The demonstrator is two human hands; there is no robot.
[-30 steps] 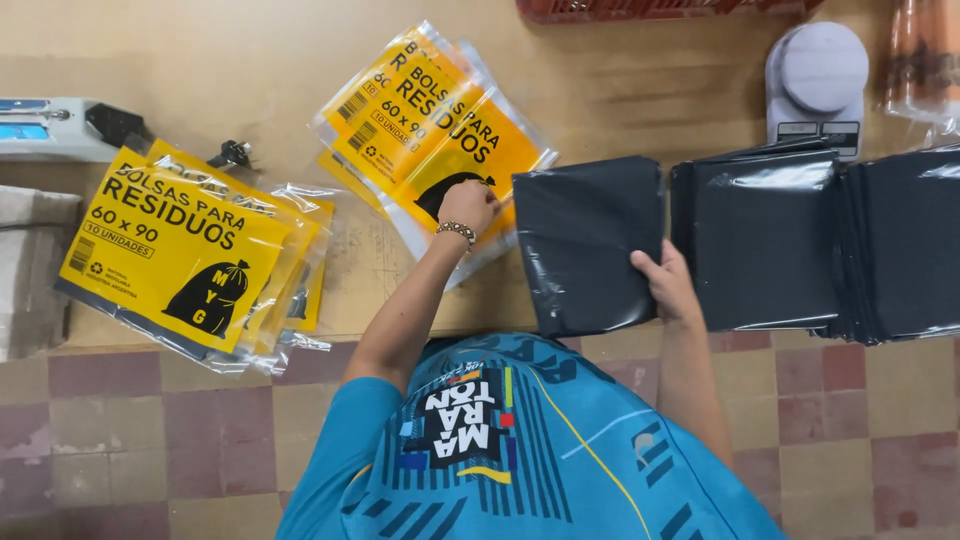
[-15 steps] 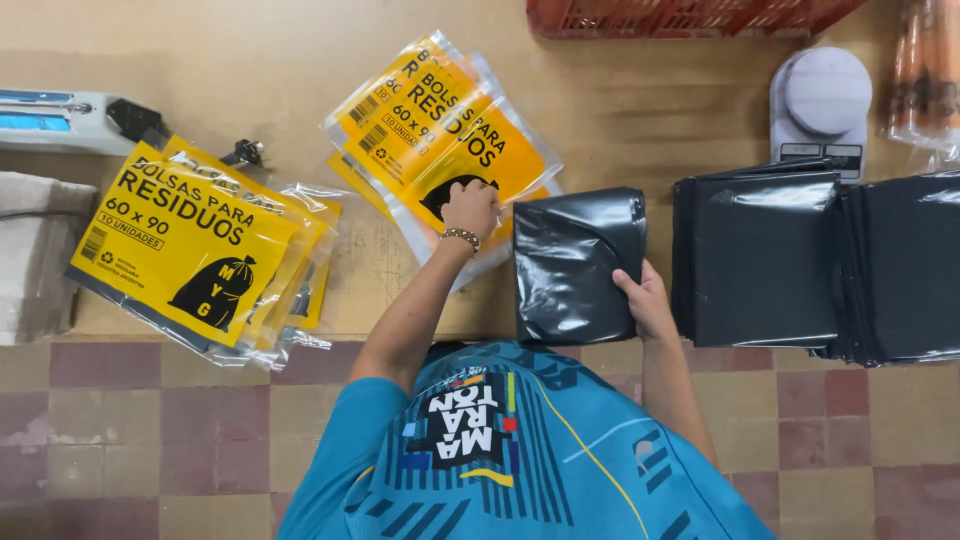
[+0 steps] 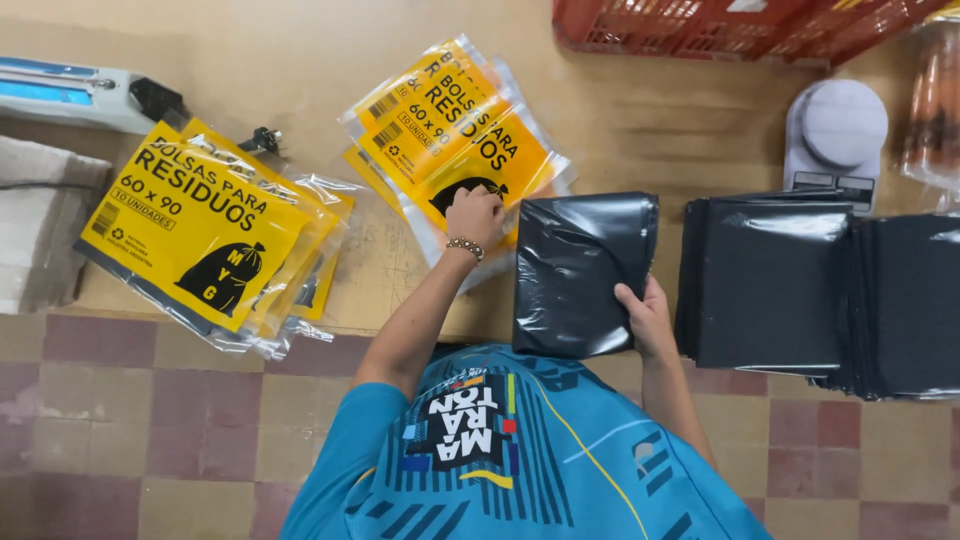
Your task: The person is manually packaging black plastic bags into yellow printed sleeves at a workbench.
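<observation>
Both hands stay put: left hand (image 3: 476,215) fingers pinching yellow packet (image 3: 455,130), right hand (image 3: 645,318) fingers clamping black bundle (image 3: 580,265).

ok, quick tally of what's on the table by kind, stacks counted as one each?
Piles of yellow-labelled bag packs: 2 (left pile, pile under the left hand)
Black folded bag bundle held by the right hand: 1
Stack of black folded bags: 1
Heat sealer: 1
Small scale: 1
Red crate: 1
Total: 7

Glossy black plastic bundle (image 3: 580,270) (creased)
</observation>
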